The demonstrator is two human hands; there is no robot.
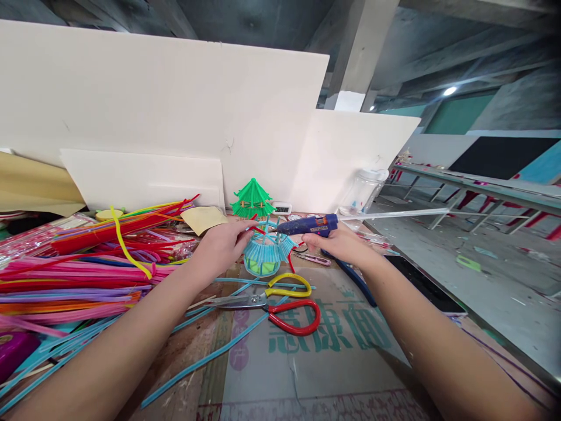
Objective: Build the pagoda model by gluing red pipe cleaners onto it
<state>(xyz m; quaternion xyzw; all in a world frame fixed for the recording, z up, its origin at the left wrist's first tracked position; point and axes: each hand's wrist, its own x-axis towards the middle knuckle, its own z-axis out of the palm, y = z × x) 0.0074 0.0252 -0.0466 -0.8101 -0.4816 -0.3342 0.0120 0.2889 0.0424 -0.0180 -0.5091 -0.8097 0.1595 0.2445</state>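
My left hand is closed, pinching a red pipe cleaner piece at the top of a small blue pipe-cleaner basket shape with a green inside, which stands on the table. My right hand is wrapped round a blue hot glue gun with a clear glue stick jutting out to the right. The gun's nozzle points left at the top of the blue shape. A green pipe-cleaner pagoda stands just behind.
Scissors with one yellow and one red handle lie in front of the blue shape. A heap of coloured pipe cleaners fills the left. White boards stand behind. A clear jar stands at the right. Printed cardboard covers the table.
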